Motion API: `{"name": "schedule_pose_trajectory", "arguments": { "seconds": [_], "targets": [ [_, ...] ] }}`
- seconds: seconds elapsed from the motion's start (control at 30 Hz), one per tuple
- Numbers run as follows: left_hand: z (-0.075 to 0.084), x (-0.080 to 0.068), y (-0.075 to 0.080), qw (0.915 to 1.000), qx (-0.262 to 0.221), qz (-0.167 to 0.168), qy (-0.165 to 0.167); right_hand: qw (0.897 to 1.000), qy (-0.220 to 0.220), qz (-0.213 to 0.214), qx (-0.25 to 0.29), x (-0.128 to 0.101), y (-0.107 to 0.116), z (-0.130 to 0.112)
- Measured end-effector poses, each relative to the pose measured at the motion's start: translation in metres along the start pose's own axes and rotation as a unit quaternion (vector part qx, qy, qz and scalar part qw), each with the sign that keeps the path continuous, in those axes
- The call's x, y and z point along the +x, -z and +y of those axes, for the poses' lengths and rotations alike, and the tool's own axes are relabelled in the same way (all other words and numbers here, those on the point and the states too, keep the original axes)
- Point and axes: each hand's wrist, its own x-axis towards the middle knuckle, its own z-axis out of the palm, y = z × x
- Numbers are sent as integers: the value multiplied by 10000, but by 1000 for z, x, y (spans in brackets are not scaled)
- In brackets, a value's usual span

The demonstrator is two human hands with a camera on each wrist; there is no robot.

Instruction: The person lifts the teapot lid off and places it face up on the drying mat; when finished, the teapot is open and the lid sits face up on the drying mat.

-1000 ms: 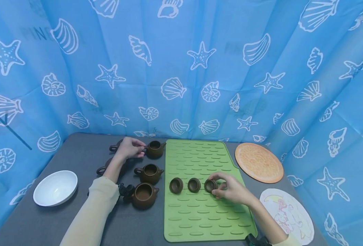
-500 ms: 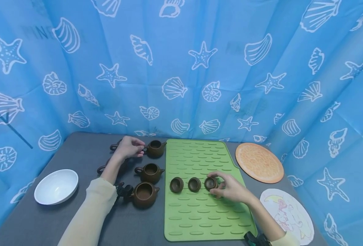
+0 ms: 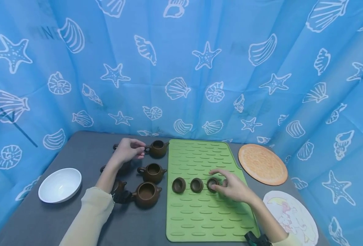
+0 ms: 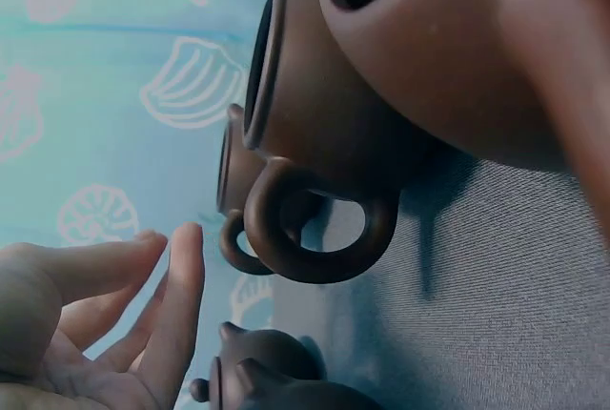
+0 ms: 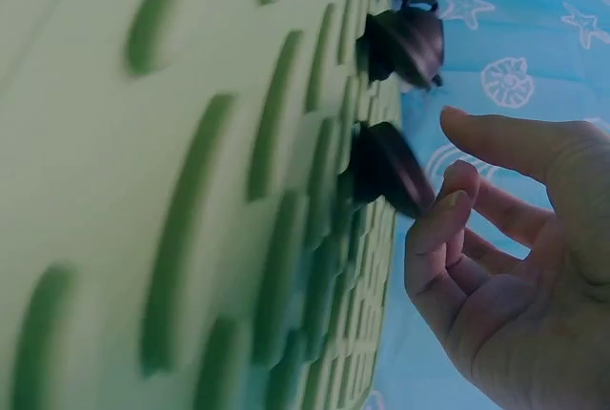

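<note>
My left hand (image 3: 129, 149) is held beside the handle of the farthest brown teapot (image 3: 158, 149). In the left wrist view its thumb and fingertips (image 4: 191, 238) stand just short of that handle, with nothing between them. Two more lidless teapots, a middle one (image 3: 153, 173) and a near one (image 3: 146, 194), line up toward me. On the green mat (image 3: 212, 218) three small brown teacups sit in a row: left (image 3: 178, 185), middle (image 3: 197, 185) and right (image 3: 213, 184). Over the right cup hovers my right hand (image 3: 233, 186), thumb and fingers spread apart and holding nothing.
More dark teapots (image 3: 124, 169) stand under and behind my left forearm, partly hidden. A white bowl (image 3: 59, 185) is at the left. Right of the mat lie an orange round mat (image 3: 263, 164) and a white round mat with a drawing (image 3: 292, 217). A blue curtain (image 3: 181, 68) hangs behind the table.
My right fingers have come off the right cup and spread apart. My left fingers have drawn slightly away from the far teapot's handle. The view has shifted a little.
</note>
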Motion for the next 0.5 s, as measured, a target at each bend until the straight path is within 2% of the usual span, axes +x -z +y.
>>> {"name": "schedule_pose_trajectory", "arguments": {
  "seconds": [0.2, 0.33, 0.5],
  "targets": [
    [1, -12, 1, 9999, -29, -58, -136, 9985, 304, 416, 203, 6, -5, -18],
    [0, -21, 4, 9999, -49, -89, -95, 9956, 518, 657, 429, 13, -11, -32],
    [0, -36, 10, 9999, 69, 0, -74, 9934, 635, 693, 657, 28, -20, -47]
  ]
}}
